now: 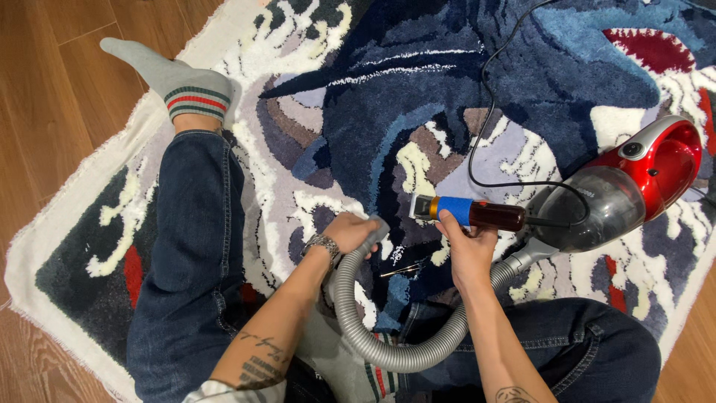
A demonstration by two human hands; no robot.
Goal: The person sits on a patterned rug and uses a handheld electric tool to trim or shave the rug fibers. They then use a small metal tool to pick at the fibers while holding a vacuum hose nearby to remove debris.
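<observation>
My left hand grips the end of a grey ribbed vacuum hose, pressed down on the tufted rug. My right hand holds a corded clipper with a blue wrap and dark brown body, its blade end pointing left just above the rug. The hose loops under my arms and runs right to a red and grey handheld vacuum lying on the rug. A thin pair of scissors or tweezers lies on the rug between my hands.
The clipper's black cord trails up across the rug to the top edge. My legs in jeans spread on either side, left foot in a grey striped sock. Wooden floor surrounds the rug at left and bottom right.
</observation>
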